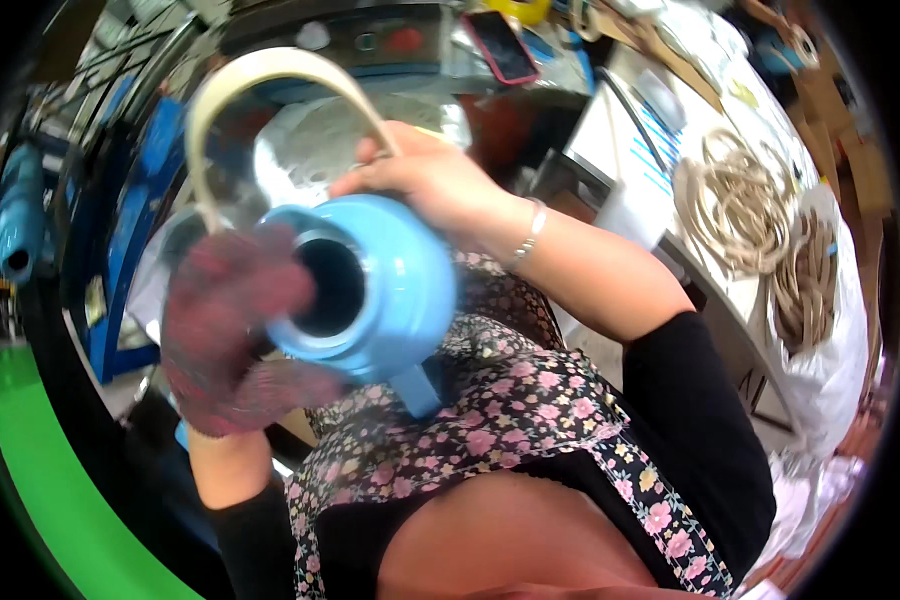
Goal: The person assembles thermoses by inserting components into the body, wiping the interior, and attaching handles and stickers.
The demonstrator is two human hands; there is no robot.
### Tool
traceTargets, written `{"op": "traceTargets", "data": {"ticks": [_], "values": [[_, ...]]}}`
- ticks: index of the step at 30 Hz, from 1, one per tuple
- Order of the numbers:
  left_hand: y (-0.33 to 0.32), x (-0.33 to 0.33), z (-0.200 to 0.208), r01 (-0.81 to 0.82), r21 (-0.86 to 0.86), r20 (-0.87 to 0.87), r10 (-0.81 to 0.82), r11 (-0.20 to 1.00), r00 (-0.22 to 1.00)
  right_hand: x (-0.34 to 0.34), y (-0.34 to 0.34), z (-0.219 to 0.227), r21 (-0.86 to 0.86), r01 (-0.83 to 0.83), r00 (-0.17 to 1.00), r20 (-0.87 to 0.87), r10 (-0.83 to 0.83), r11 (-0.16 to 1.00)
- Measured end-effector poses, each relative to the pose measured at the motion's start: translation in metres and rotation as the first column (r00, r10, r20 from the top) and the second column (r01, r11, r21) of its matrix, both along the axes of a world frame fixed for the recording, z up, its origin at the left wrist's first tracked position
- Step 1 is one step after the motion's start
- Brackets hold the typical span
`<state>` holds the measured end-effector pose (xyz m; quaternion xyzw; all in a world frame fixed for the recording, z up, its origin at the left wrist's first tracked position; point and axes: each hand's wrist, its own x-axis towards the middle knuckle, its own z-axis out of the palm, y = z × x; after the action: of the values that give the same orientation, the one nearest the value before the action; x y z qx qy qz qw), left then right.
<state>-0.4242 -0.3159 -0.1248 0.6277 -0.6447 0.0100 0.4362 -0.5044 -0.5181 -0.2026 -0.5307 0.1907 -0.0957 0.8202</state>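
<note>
My left hand, in a dark red knitted glove and blurred by motion, grips the rim of a light blue jug. The jug lies tilted in front of my floral apron. Its round dark mouth faces up and left, and a short blue handle or lug sticks out below. A cream-coloured flexible strip arches above the jug. One end runs down to the gloved fingers, where the glove hides it. Bare, with a bracelet at the wrist, my right hand pinches the other end just above the jug.
On a white table at the right lie coiled beige strips, with more strips in a white bag. A phone rests at the back. Another blue jug is at the far left, near blue metal framing and a green surface.
</note>
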Motion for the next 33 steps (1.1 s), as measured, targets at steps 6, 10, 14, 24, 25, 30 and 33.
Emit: {"op": "traceTargets", "data": {"ticks": [6,10,14,24,25,30,33], "values": [[0.017,0.022,-0.07,-0.296,-0.017,-0.967,0.059,0.955,0.247,-0.011,0.012,0.029,0.071,-0.003,0.998,-0.062,0.008,0.998],[0.012,0.019,-0.09,-0.166,-0.343,-0.911,-0.37,0.925,-0.182,-0.018,0.009,0.015,0.209,0.028,0.999,-0.035,-0.021,0.978],[0.003,0.007,-0.08,-0.223,-0.212,-0.958,-0.248,0.952,-0.147,-0.016,0.002,0.006,0.241,0.037,0.999,-0.024,-0.033,0.97],[-0.004,-0.006,-0.052,-0.454,-0.064,-0.622,0.32,0.889,0.714,-0.021,0.005,-0.005,-0.226,0.012,0.853,0.511,0.109,0.974],[-0.003,0.001,-0.059,-0.323,-0.078,-0.779,0.145,0.943,0.61,-0.025,0.006,-0.006,-0.185,0.028,0.901,0.43,0.056,0.982],[-0.027,0.011,-0.058,-0.146,-0.19,-0.978,-0.2,0.971,-0.059,-0.056,-0.005,0.052,-0.814,0.325,0.889,0.437,0.139,0.482],[-0.046,0.014,-0.073,0.005,-0.351,-0.936,-0.35,0.937,-0.023,-0.071,-0.001,0.063,-0.847,0.231,0.931,0.335,0.143,0.479]]}}
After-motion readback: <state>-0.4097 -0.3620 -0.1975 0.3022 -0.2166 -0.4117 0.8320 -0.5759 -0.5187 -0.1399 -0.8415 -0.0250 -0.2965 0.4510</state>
